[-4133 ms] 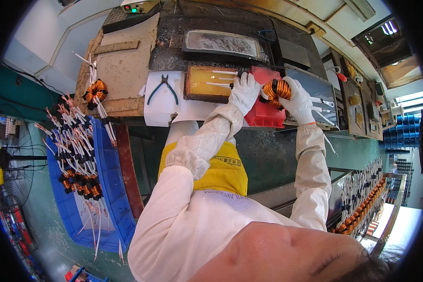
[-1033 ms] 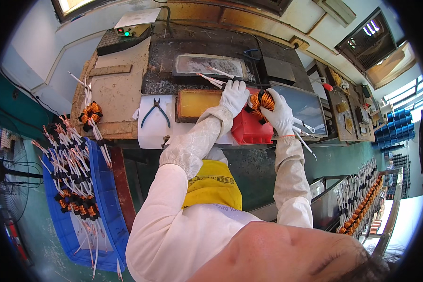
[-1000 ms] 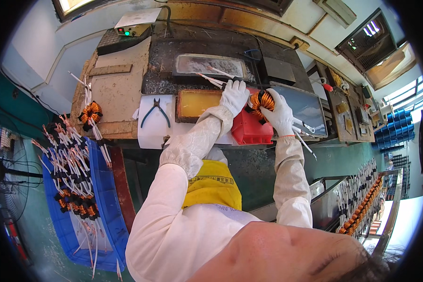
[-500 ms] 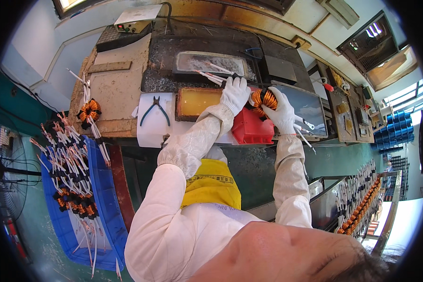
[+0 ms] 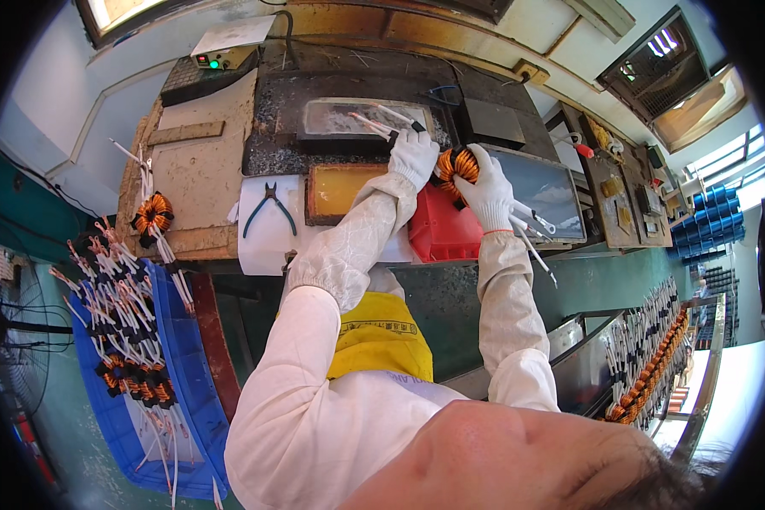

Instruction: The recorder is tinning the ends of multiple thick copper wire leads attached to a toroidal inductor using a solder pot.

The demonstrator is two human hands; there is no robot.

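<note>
A toroidal coil (image 5: 456,173) wound with copper-coloured wire is held above a red plastic bin (image 5: 444,228). My gloved right hand (image 5: 490,190) is closed around the coil's right side, with white leads hanging past the wrist. My gloved left hand (image 5: 415,158) is closed on the white leads (image 5: 372,125) at the coil's other end, near their black sleeves. Those leads point left over a rectangular pot (image 5: 340,117) with a silvery grey surface. Whether their tips touch that surface, I cannot tell. Close to my left forearm sits a shallow tray of amber material (image 5: 338,192).
Green-handled cutters (image 5: 269,209) lie on white paper left of the tray. Another coil (image 5: 153,216) rests at the bench's left edge. A blue crate (image 5: 197,374) of coils stands lower left; a rack of coils (image 5: 654,367) is lower right. A control box (image 5: 232,42) stands back left.
Both hands and the coil have moved slightly farther over the bench and left, bringing the leads farther across the pot. The whole view has also shifted a little.
</note>
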